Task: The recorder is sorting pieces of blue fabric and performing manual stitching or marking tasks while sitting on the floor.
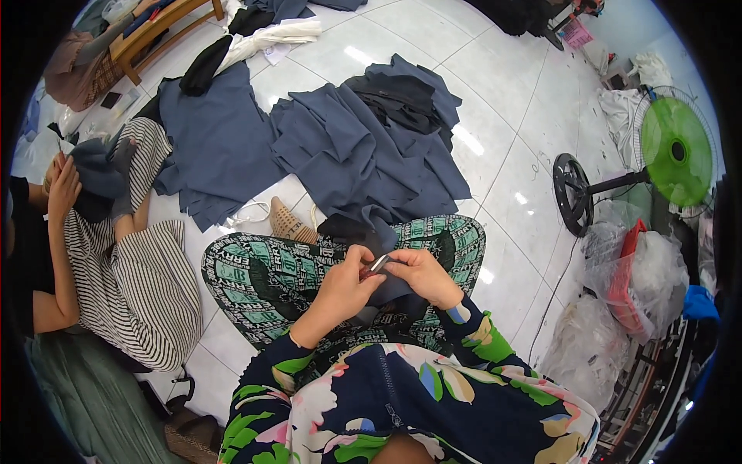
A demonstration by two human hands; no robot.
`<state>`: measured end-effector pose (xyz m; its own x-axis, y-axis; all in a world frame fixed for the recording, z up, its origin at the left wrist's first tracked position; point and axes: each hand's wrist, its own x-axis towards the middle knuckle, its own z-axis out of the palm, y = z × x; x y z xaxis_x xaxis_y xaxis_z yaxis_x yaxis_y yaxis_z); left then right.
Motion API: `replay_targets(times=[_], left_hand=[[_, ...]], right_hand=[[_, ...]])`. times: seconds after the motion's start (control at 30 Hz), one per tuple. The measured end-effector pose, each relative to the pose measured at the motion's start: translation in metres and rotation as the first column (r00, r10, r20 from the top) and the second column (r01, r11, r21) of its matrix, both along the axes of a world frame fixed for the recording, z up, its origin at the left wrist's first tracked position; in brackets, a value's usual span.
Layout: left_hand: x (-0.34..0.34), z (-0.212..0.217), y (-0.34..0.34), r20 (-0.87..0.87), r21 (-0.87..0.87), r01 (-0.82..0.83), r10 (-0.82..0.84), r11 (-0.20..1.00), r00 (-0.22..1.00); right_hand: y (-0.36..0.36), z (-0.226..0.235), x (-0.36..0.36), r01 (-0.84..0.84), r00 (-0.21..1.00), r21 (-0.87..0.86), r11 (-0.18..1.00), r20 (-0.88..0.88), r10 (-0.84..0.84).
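Observation:
Over my lap, my left hand (348, 280) pinches a small shiny metal tool (378, 264) with a bit of red at its near end; most of it is hidden by the fingers. Close beside it, my right hand (426, 277) is closed, thumb against fingers, on the edge of a dark grey cloth piece (393, 291). The tool's bright tip lies between the two hands, against the cloth. This cloth hangs over my crossed legs in green patterned trousers (263, 271), with a black part (340, 227) beyond my hands.
Ahead on the tiled floor lie piles of grey-blue cloth pieces (363, 147), with black cloth (398, 104) on top. At left sits a co-worker in striped trousers (147, 294), handling dark cloth (99, 166). A green fan (676, 151) and plastic bags (587, 340) stand at right.

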<state>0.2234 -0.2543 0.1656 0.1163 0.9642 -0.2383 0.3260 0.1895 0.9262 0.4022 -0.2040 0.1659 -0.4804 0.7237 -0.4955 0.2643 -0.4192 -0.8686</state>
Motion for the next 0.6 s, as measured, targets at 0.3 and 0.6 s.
replay_targets(times=[0.3, 0.6], left_hand=[[0.004, -0.002, 0.000, 0.015, 0.031, -0.054, 0.054, 0.998, 0.998], [0.007, -0.010, 0.001, 0.024, -0.018, -0.060, 0.060, 0.998, 0.998]], right_hand=[[0.000, -0.001, 0.001, 0.043, 0.998, 0.045, 0.998, 0.037, -0.045], [-0.003, -0.002, -0.001, -0.034, 0.995, 0.203, 0.979, 0.097, 0.014]])
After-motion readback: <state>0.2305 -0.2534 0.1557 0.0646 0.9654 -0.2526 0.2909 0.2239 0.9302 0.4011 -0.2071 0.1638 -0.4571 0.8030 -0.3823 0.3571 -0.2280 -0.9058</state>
